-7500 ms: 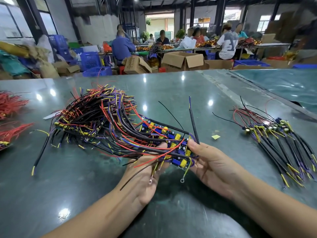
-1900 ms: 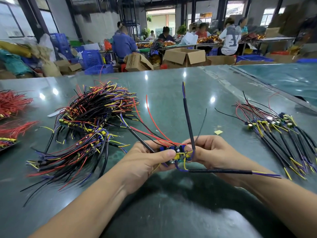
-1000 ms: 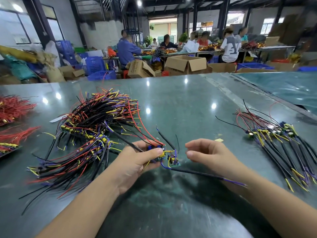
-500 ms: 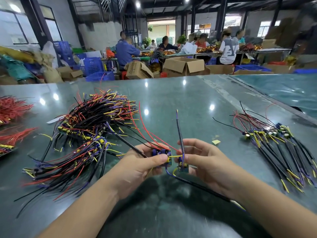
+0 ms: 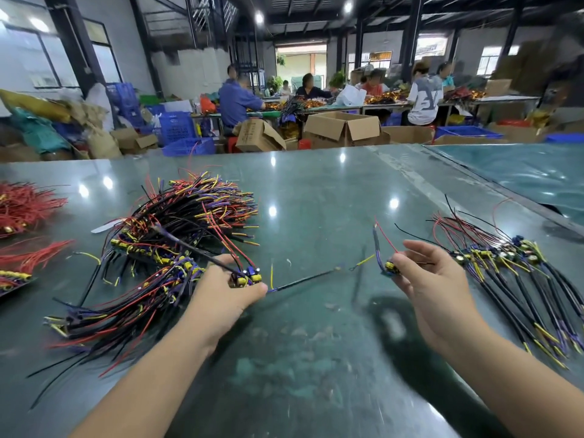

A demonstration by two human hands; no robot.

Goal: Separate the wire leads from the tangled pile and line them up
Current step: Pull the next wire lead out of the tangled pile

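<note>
A tangled pile of black, red, yellow and purple wire leads point(image 5: 177, 235) lies at the left of the green table point(image 5: 316, 191). My left hand point(image 5: 227, 298) pinches one lead unit point(image 5: 248, 276) at its blue and yellow component, beside the pile; its black sleeved wire trails to the right. My right hand point(image 5: 423, 279) pinches a separate lead point(image 5: 390, 267) by its small yellow and blue component, with its red and black wires sticking up. To the right of that hand, a row of sorted leads point(image 5: 518, 279) lies side by side.
Red wire bundles point(image 5: 25, 207) lie at the table's left edge. A second green table point(image 5: 521, 172) adjoins at the right. Cardboard boxes point(image 5: 344, 128), blue crates point(image 5: 186, 143) and several seated workers fill the background beyond the table's far edge.
My hands have drawn apart. The right hand has carried one lead away to the right, toward the sorted row; the left hand stays by the pile with the other unit.
</note>
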